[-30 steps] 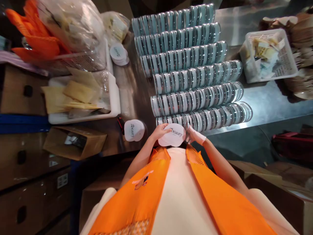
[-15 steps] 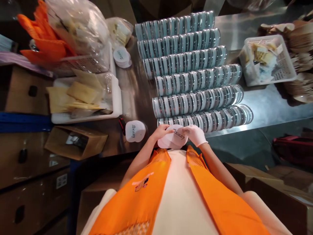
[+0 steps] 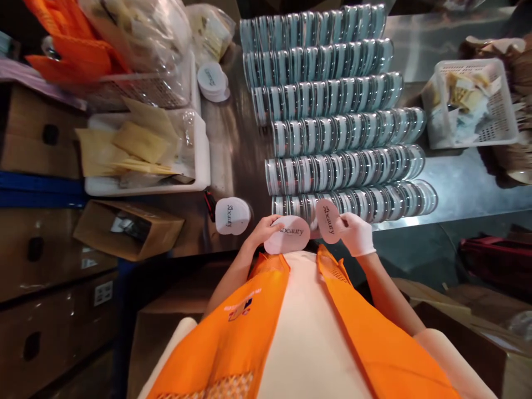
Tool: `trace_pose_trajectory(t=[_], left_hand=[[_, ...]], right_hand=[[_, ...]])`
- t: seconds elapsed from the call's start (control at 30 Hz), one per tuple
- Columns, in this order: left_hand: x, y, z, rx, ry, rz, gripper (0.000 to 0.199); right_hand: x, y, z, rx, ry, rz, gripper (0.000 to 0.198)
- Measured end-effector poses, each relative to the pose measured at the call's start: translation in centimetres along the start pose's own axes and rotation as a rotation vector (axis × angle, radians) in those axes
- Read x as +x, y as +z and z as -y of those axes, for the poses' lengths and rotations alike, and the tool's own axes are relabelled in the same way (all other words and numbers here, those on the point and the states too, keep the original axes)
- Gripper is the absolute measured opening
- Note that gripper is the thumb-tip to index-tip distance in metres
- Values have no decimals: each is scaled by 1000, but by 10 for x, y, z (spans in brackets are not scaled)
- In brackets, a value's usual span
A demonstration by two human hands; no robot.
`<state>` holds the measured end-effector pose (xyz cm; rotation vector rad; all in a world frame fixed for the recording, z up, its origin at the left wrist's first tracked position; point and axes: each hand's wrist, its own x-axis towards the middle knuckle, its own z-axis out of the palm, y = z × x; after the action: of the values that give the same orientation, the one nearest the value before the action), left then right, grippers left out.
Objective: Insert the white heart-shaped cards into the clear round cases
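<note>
My left hand (image 3: 268,230) is bare and grips a stack of white round cards (image 3: 293,235) printed "beauty", close to my body at the table edge. In a white glove, my right hand (image 3: 355,233) pinches a single printed card (image 3: 328,221) by its right side, apart from the stack and tilted upright. Just beyond both hands lies the nearest row of clear round glass jars (image 3: 369,202), set on their sides with white showing between them; the held cards cover part of it. To the left rests another pile of the cards (image 3: 231,216).
Several more jar rows (image 3: 324,61) stretch across the metal table (image 3: 224,144). Further cards (image 3: 213,82) lie at the back left. A white tray (image 3: 203,160) of yellow envelopes is left, a white basket (image 3: 492,130) of packets right. An open cardboard box (image 3: 160,235) sits at left.
My right hand has lifted one card off the stack and moved right with it. My left hand still holds the stack, slightly further left. The view has shifted a little.
</note>
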<state>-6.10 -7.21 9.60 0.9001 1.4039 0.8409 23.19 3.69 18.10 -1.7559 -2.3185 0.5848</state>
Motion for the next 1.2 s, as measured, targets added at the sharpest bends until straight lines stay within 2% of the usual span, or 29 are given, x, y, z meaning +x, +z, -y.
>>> trace_pose_trajectory(t=[0.1, 0.3, 0.47, 0.57, 0.67, 0.83, 0.93, 1.13, 1.2], left_hand=[[-3, -1, 5, -47, -18, -116, 48], [10, -6, 8, -63, 13, -153, 48], [18, -7, 18, -123, -23, -134, 50], [17, -6, 22, -182, -58, -127, 52], [17, -6, 22, -207, -58, -110, 51], [19, -7, 22, -205, -54, -78, 51], [20, -6, 22, -177, -53, -70, 51], [27, -2, 24, -140, -38, -75, 51], [28, -1, 24, -129, -31, -70, 51]], right_hand=[[1, 0, 9, -35, -45, 7, 28], [16, 16, 22, -163, -39, 96, 26], [28, 70, 26, -217, 1, 192, 30], [18, 106, 22, -168, 9, 187, 33], [6, 125, 18, -106, 54, 203, 39], [14, 119, 19, 9, 277, 436, 42], [24, 115, 20, 139, 360, 477, 42], [13, 107, 23, 474, 246, 589, 51], [7, 101, 26, 493, 235, 580, 49]])
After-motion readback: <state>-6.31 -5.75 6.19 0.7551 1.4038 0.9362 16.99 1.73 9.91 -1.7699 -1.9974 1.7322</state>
